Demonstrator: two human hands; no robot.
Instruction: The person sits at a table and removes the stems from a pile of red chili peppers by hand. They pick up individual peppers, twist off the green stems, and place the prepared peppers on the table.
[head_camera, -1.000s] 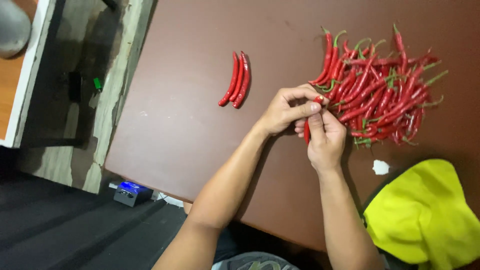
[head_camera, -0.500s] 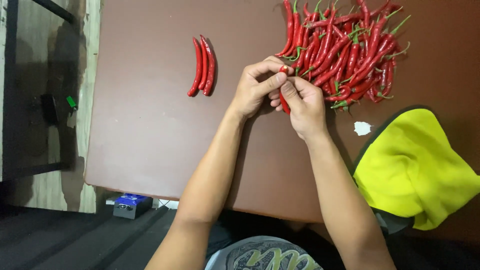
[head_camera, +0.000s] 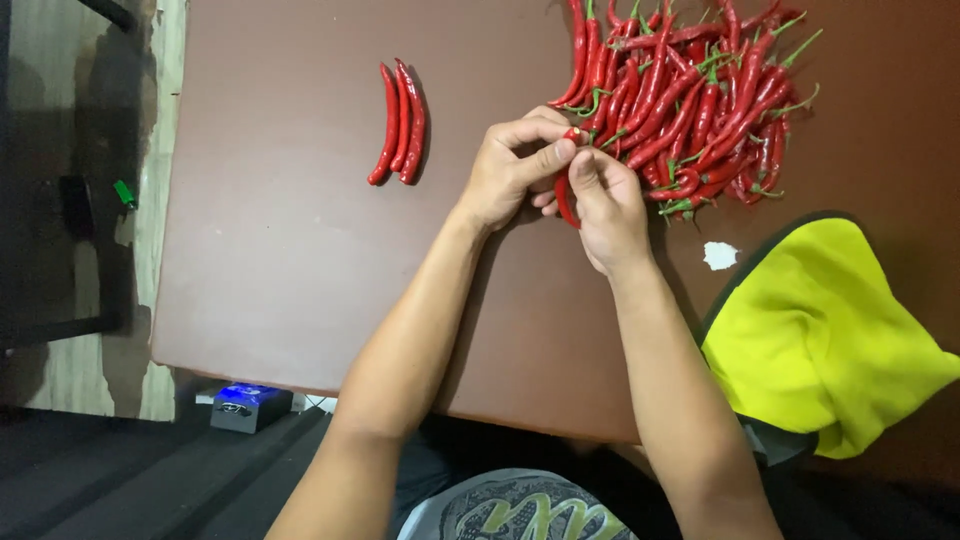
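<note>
Just above the frame's centre both hands grasp one red chilli (head_camera: 566, 195) — left hand (head_camera: 515, 165) pinching its stem end, right hand (head_camera: 605, 205) holding the body — so a short, clean twist beside the pile of chillies (head_camera: 690, 100) on the desk (head_camera: 280, 250) seems best.

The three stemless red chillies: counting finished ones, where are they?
Head view: the three stemless red chillies lie together on the brown table, left of both hands, apart from the pile.

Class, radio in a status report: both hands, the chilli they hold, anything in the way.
Left hand and right hand both pinching one red chilli. Chilli pile beside the right hand. Three chillies set apart left. Nothing obstructing.
</note>
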